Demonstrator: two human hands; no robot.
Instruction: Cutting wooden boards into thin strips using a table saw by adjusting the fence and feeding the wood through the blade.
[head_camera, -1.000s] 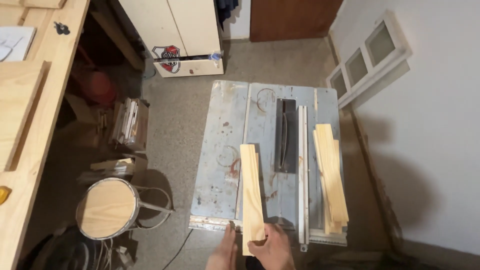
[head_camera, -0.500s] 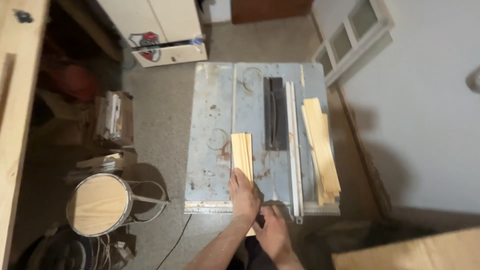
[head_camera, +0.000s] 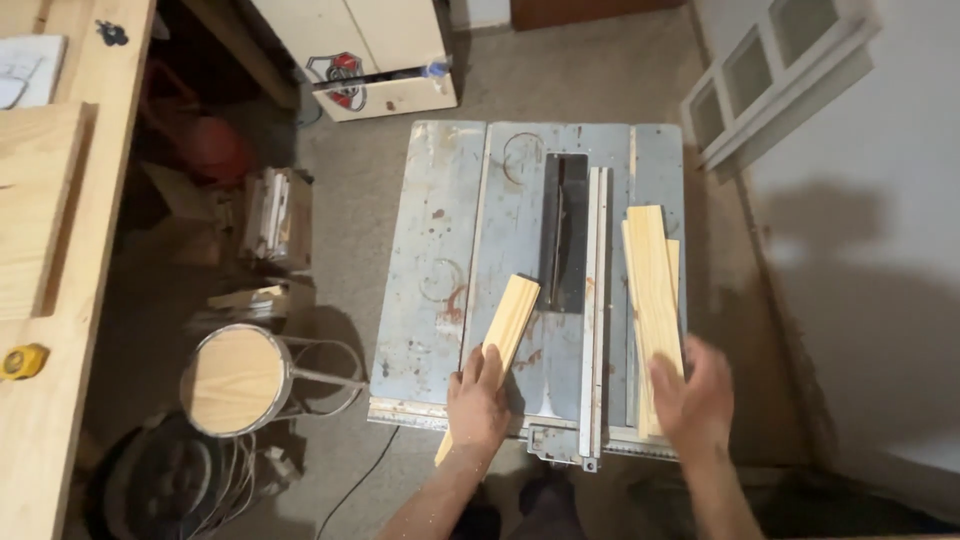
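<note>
the saw table (head_camera: 440, 250) is a pale blue-grey with rust-red blotches and faint ring marks, its blade slot (head_camera: 563, 230) black, and the fence rail (head_camera: 594, 300) at 3 o'clock of the slot a lighter silver-grey. the wood strip (head_camera: 505, 335) under the left hand (head_camera: 478, 400) is pale yellow pine with fine lengthwise grain. the stacked boards (head_camera: 652, 300) by the right hand (head_camera: 692, 392) share that light honey colour. at 9 o'clock, the round stool (head_camera: 237, 380) has a light wood top with a grey metal rim. the worktop (head_camera: 100, 200) is warm tan, with a yellow tape measure (head_camera: 22, 361) on it. the floor (head_camera: 350, 230) is mottled grey-brown. the cabinet (head_camera: 370, 50) at 12 o'clock is cream, with a red-and-black emblem.
</note>
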